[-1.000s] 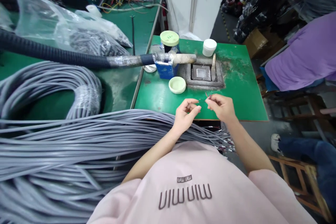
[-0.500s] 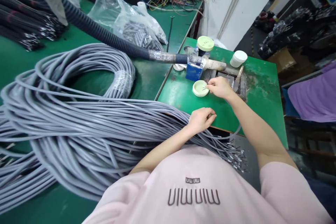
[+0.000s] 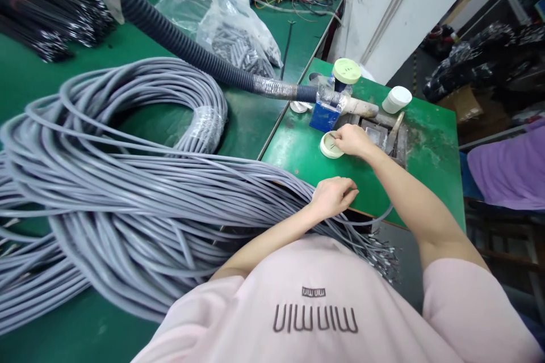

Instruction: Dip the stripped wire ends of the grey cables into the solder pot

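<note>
Over the right edge of a small pale-green dish [image 3: 327, 153] is my right hand [image 3: 354, 140], its fingers pinched on the end of a grey cable. Thin dark wire ends stick out from the fingertips into the dish. My left hand [image 3: 334, 197] is curled at the table's front edge, thumb against the fingers; whether it holds anything is hidden. Many grey cables [image 3: 170, 187] run past it from the left, with stripped ends [image 3: 383, 255] hanging at the front edge. A metal tray with a spatula [image 3: 395, 133] lies right of my right hand.
A ribbed hose [image 3: 170, 39] crosses to a blue box [image 3: 324, 116]. Behind stand a green-lidded jar [image 3: 346, 70] and a white jar [image 3: 397, 100]. A plastic bag [image 3: 238, 34] lies at the back. A person in purple [image 3: 511, 167] is at the right.
The view has shifted, so the table items appear further right. My right hand has moved slightly closer over the dish, and the wire ends are lower in it. My left hand keeps its curled pose.
</note>
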`<state>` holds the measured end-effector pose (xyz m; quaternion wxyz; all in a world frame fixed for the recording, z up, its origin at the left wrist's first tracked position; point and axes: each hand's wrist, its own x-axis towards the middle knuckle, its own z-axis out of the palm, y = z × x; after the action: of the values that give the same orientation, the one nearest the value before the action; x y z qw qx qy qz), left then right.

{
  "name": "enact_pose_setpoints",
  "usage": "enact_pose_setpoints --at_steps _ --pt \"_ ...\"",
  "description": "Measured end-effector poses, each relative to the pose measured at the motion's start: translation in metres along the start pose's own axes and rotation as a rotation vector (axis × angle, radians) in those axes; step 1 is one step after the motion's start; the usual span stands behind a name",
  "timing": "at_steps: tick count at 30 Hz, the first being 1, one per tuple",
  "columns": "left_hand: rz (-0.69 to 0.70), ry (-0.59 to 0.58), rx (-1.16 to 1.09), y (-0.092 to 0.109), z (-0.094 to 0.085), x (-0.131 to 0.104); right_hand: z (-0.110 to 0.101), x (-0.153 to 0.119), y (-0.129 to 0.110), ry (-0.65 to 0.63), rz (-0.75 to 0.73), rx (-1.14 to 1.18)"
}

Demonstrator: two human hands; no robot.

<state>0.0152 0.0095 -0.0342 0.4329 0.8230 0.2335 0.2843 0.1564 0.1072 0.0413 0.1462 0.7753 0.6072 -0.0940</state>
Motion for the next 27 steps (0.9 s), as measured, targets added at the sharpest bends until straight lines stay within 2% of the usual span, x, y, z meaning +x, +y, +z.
enact_pose_setpoints --at_steps 3,6,8,11,14,18,27 --pt "0.002 -0.006 0.004 0.000 0.000 0.000 -0.009 -0.004 0.011 0.045 -0.049 0.045" --pt "0.010 -0.012 0.005 0.000 0.000 0.000 -0.019 -0.012 0.044 0.114 -0.055 0.161" --pt "0.020 -0.017 0.011 0.000 0.000 0.000 -0.021 -0.018 0.076 0.150 0.011 0.260" --pt "0.030 -0.025 0.023 0.000 0.000 0.000 -0.013 -0.022 0.122 0.180 0.167 0.408" --pt "0.031 -0.023 0.035 -0.001 0.001 0.000 0.001 -0.021 0.153 0.186 0.342 0.564" --pt "0.039 -0.015 0.041 -0.001 0.002 0.000 0.017 -0.015 0.167 0.186 0.484 0.634" --pt "0.039 -0.016 0.028 -0.001 0.002 0.000 0.030 0.004 0.181 0.165 0.503 0.536"
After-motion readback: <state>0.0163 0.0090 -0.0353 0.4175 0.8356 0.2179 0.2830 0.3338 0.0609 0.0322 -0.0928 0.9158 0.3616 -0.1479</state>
